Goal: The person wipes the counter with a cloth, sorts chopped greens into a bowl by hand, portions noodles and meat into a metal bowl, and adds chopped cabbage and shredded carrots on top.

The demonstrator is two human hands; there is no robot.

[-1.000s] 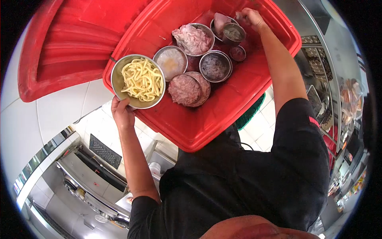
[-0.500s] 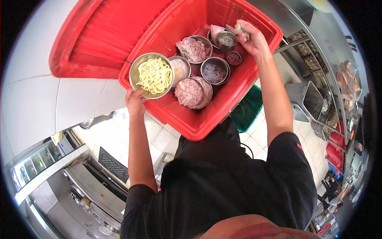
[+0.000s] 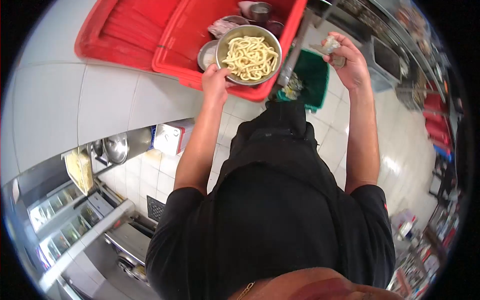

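Observation:
My left hand [image 3: 216, 84] grips the near-left rim of a round metal bowl [image 3: 222, 46]. Thick, pale yellow noodles [image 3: 251, 59] lie in it. The bowl is over the front corner of a red bin [image 3: 178, 42] and hides part of what is inside. Out to the right, clear of the bin, my right hand [image 3: 351, 62] is closed around a few pale, translucent pieces [image 3: 330, 46]; their exact kind is hard to make out. Behind the noodle bowl, the bin holds pale raw meat [image 3: 226, 27] and a small metal cup [image 3: 260, 11].
The bin's red lid [image 3: 125, 37] lies opened to the left. A green bin [image 3: 314, 72] with scraps in it stands below on the tiled floor. On the right are a grey bin [image 3: 384, 65] and metal shelving. A white-tiled surface [image 3: 105, 95] runs along the left.
My left hand has brought the noodle bowl rightward across the bin. My right hand has come out from above the bin to the right, still holding the pale pieces. The view has shifted.

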